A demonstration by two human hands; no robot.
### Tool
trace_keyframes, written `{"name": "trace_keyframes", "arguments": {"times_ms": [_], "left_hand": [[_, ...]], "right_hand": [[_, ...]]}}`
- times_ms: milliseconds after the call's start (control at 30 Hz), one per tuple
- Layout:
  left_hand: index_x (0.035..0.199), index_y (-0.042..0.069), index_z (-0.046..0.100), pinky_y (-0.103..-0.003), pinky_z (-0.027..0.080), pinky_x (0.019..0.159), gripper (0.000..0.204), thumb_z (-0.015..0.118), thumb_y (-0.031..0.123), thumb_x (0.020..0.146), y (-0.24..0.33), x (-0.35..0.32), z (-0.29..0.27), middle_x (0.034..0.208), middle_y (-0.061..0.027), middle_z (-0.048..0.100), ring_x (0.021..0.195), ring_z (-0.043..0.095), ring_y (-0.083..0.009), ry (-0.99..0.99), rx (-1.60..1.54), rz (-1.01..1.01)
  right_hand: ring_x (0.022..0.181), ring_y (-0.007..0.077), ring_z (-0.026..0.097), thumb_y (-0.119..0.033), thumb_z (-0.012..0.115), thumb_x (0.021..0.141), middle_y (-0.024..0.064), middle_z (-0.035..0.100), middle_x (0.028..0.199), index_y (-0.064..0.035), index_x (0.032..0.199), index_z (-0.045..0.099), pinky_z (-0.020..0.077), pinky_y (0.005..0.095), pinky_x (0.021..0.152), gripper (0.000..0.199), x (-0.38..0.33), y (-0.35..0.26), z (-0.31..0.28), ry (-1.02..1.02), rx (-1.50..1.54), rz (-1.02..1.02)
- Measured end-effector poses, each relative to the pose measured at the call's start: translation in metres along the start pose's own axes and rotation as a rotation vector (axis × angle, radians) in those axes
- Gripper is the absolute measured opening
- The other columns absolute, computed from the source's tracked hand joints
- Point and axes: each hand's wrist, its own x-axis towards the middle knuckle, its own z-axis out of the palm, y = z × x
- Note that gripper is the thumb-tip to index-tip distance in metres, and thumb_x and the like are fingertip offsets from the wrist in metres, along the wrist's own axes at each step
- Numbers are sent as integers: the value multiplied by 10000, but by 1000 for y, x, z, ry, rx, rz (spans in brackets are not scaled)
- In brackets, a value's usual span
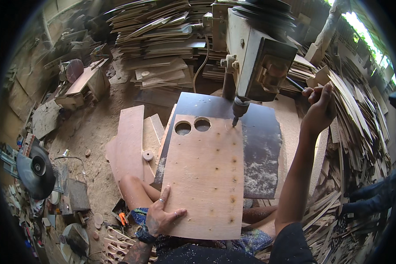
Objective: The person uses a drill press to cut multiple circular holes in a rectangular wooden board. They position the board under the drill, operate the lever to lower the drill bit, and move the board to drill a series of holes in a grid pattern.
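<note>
A rectangular plywood board (193,171) lies on the dark work table under a drill press (259,57). Two round holes are cut side by side near its far left corner, and rows of small dark marks run down its right half. My left hand (160,216) holds the board's near left edge, thumb and one finger spread on top; its other fingers are hidden. Raised at the right, my right hand (321,103) is closed around the press's lever (295,83). The chuck (240,106) points its bit at the board's far right corner, close to a faint round mark.
Pale dust covers parts of the dark table (262,154). Plywood sheets (156,37) are stacked behind, with thin offcuts (361,114) heaped at right. A disc-shaped machine part (36,167) stands at left. Further boards (130,141) lean beside the table, by my bent legs.
</note>
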Motion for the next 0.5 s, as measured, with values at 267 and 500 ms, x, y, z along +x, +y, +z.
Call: {"name": "trace_keyframes", "arguments": {"times_ms": [267, 500], "left_hand": [[1571, 17, 372, -404, 570, 900, 1052, 872, 492, 777, 2, -1, 1, 1076, -306, 714, 1012, 741, -360, -6, -7, -51], [1570, 14, 372, -404, 573, 897, 1050, 873, 489, 779, 1, 0, 2, 1083, -305, 715, 1008, 743, -358, -6, -12, -38]], "right_hand": [[641, 162, 632, -291, 444, 1122, 73, 590, 652, -14, 817, 618, 467, 291, 638, 447, -15, 11, -10, -9, -18, -28], [705, 149, 644, -306, 416, 1134, 100, 655, 727, -14, 883, 599, 460, 253, 650, 426, -31, 20, -18, -7, 2, 24]]}}
